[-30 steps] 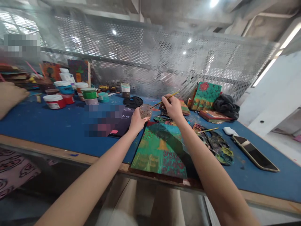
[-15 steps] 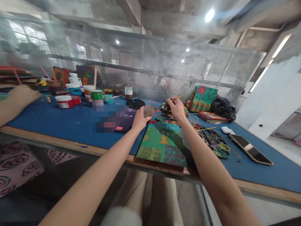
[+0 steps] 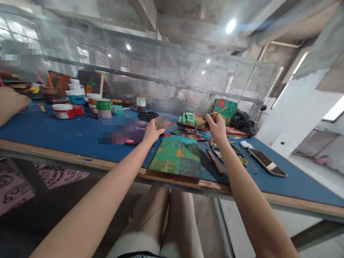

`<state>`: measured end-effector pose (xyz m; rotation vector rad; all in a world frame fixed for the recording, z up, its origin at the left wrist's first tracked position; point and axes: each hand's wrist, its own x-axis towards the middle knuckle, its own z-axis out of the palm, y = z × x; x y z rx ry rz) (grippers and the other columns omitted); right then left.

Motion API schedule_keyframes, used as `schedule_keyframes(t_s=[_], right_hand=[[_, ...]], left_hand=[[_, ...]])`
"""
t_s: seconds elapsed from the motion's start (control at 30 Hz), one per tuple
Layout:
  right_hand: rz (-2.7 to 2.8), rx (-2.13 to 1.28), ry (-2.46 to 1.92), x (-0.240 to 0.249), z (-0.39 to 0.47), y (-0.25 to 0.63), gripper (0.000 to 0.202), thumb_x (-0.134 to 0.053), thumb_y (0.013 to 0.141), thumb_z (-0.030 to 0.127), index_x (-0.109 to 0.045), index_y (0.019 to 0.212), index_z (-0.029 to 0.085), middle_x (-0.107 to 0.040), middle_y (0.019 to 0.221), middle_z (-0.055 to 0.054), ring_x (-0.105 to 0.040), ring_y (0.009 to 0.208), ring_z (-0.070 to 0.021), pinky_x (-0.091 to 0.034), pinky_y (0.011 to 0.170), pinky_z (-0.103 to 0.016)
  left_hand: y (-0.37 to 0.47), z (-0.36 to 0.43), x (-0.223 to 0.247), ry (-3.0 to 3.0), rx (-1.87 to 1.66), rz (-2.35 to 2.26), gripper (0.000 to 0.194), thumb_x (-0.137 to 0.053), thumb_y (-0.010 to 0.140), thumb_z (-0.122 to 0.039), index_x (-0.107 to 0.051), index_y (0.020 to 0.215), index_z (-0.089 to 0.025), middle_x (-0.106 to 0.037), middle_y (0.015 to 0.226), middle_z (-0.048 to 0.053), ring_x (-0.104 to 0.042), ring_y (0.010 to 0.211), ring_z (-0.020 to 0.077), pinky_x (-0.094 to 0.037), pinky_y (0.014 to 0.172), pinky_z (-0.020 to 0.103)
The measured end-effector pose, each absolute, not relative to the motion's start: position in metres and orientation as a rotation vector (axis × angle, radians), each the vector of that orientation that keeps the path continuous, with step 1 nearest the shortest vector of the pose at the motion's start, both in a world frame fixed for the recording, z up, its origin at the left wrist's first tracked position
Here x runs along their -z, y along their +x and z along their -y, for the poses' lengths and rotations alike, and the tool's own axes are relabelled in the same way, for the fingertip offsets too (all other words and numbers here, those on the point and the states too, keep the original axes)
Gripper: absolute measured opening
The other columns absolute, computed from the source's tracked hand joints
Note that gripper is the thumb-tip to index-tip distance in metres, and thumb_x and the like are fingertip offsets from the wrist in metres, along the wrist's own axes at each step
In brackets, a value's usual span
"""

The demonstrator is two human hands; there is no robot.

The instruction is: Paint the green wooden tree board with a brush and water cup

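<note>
My left hand [image 3: 152,132] is wrapped round a small clear jar [image 3: 161,122] of cloudy brownish water. In my right hand [image 3: 217,128] is a thin yellow-handled paintbrush [image 3: 221,111], slanting down to the left. Its tip hangs over or near a paint-smeared palette [image 3: 185,134]; whether it touches is hard to tell. Nearest me, between my forearms, a green painting [image 3: 172,157] with an orange shape and a purple patterned corner lies at the table edge. A reddish-brown stick-like tool [image 3: 214,162] lies to its right, beside a second palette [image 3: 242,157] partly hidden by my right arm.
On the blue table [image 3: 64,143], several paint tubs [image 3: 103,104] stand left, near another person's hand [image 3: 13,102]. A dark screen [image 3: 137,134] lies left of the jar. At right are a phone [image 3: 267,163], a dark cloth [image 3: 243,122] and a propped painting [image 3: 227,109].
My right hand has drawn the brush away from the jar to the right, its tip now by the palette. The left hand still holds the jar. My view has shifted a little rightward.
</note>
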<state>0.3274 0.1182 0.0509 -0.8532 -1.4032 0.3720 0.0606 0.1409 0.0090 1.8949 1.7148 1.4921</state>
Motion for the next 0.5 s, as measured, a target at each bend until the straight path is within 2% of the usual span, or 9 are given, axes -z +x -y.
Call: schedule_keyframes(t_s=[0.17,0.3,0.5], right_hand=[[1.447,-0.394,-0.898,-0.042,-0.106,0.338,0.033,-0.060,0.076,0.051,-0.046,0.069,0.021,-0.041,0.046,0.010,-0.043,0.038,-0.0078,-0.034,0.040,-0.019],[1.461,-0.368,-0.944,-0.038,-0.103,0.340,0.032,-0.058,0.076,0.050,-0.047,0.070,0.021,-0.045,0.046,0.009,-0.047,0.040,-0.0090,-0.035,0.043,-0.020],[1.471,-0.316,-1.002,-0.037,-0.110,0.344,0.031,-0.056,0.078,0.051,-0.048,0.071,0.021,-0.046,0.046,0.008,-0.046,0.044,-0.0097,-0.035,0.046,-0.021]], left_hand=[[0.062,-0.138,-0.011,1.880,-1.475,-1.739,0.054,-0.073,0.067,-0.019,-0.051,0.116,-0.014,-0.061,0.120,0.016,-0.057,0.113,0.0287,-0.044,0.099,0.040],[0.062,-0.138,-0.011,1.887,-1.449,-1.745,0.053,-0.071,0.069,-0.021,-0.051,0.116,-0.015,-0.061,0.121,0.016,-0.057,0.114,0.0297,-0.045,0.098,0.041],[0.062,-0.137,-0.012,1.877,-1.424,-1.756,0.056,-0.070,0.070,-0.023,-0.048,0.121,-0.014,-0.059,0.127,0.016,-0.055,0.118,0.0288,-0.043,0.100,0.039]])
